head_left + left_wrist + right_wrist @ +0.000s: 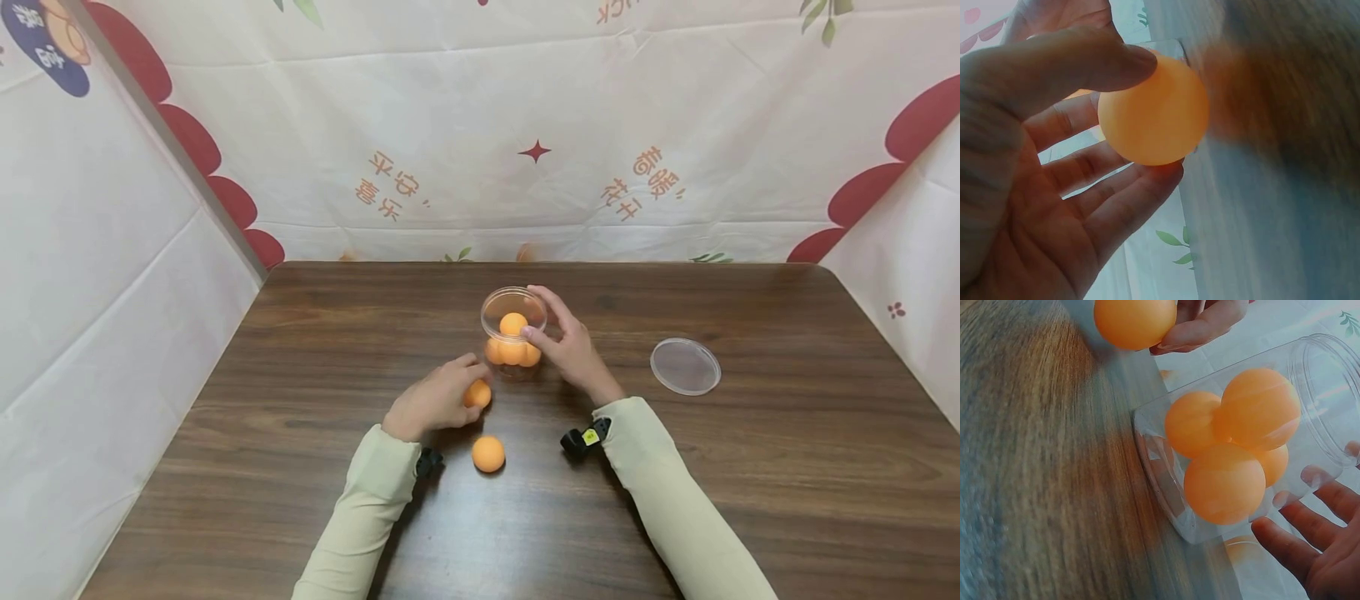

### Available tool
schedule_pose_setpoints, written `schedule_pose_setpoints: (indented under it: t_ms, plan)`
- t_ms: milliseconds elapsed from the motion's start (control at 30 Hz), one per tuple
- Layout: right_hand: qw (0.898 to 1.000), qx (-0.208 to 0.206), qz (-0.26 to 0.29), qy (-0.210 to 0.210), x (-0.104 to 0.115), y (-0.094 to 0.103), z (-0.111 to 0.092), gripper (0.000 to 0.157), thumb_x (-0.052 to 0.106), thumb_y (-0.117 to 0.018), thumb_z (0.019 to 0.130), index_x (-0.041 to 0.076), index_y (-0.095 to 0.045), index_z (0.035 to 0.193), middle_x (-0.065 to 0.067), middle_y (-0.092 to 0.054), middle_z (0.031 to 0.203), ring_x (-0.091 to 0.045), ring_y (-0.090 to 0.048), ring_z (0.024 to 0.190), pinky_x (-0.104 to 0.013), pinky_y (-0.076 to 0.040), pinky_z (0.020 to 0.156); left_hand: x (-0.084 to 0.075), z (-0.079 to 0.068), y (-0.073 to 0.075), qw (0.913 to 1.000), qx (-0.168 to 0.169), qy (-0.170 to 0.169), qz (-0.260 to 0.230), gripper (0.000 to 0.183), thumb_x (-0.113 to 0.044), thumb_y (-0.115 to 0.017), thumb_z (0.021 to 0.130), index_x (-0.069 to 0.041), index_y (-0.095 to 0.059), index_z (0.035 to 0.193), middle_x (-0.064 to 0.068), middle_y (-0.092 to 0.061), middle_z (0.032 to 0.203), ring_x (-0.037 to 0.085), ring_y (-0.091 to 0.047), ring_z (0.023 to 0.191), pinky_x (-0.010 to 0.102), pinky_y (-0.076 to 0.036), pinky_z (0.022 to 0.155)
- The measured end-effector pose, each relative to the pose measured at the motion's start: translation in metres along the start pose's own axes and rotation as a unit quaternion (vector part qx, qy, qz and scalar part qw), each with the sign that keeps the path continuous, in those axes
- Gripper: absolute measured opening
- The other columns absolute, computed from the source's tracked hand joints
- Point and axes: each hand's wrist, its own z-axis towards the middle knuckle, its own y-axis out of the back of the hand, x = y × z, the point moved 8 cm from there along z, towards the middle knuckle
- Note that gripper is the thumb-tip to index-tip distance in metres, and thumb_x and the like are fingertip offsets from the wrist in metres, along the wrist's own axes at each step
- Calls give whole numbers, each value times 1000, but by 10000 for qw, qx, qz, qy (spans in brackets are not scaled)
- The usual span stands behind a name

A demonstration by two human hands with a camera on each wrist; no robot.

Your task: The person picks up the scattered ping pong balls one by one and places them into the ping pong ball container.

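My left hand [433, 400] pinches an orange ping-pong ball [477, 394] between thumb and fingers, just in front of and left of a clear plastic jar [495, 327]. In the left wrist view, the thumb lies on top of this ball [1154, 112] and fingertips touch its underside. With thumb and fingers, my right hand [573, 350] grips the jar near its open rim. Several orange ping-pong balls [1224, 484] lie inside the jar, which stands upright on the table. Nearer me, another orange ping-pong ball [488, 454] rests on the tabletop.
A clear round lid [686, 367] lies flat on the dark wooden table [787, 467], right of the jar. Printed white cloth [465, 108] hangs behind the table and along both sides. A black wrist camera [581, 442] sits on the right wrist.
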Motion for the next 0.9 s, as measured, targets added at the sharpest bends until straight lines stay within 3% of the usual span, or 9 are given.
schedule_pose_setpoints:
  t_ms: [167,433,733,900]
  plan:
    - [10000,14,5,27,-5,0,1,58,3,-58,92,0,-34,144,-27,-46,140,-45,-46,126,-58,-42,96,-2,0,7,9999,-100,-53,-41,33,-9,-72,79,-8,-62,111,2,-53,102,15,-50,77,28,-45,70]
    - [10000,-35,57,73,-35,-1,7,59,9,-60,93,13,-35,146,-17,-48,142,-37,-47,129,-55,-43,98,-9,-3,29,9980,-567,-251,133,31,-6,-72,77,-6,-64,108,3,-54,100,15,-53,77,27,-47,71]
    - [9997,-68,59,236,-34,-1,7,59,7,-59,93,10,-35,146,-21,-50,140,-39,-47,128,-57,-41,98,-17,-2,48,9950,-889,-409,185,33,-6,-71,77,-4,-63,109,6,-57,104,15,-55,78,26,-48,72]
    - [9995,-97,77,283,-34,-1,6,57,11,-61,93,16,-38,145,-19,-52,138,-38,-48,127,-55,-43,96,-21,-2,59,9931,-1036,-508,187,33,-5,-70,77,-2,-63,109,7,-57,104,15,-55,78,26,-48,72]
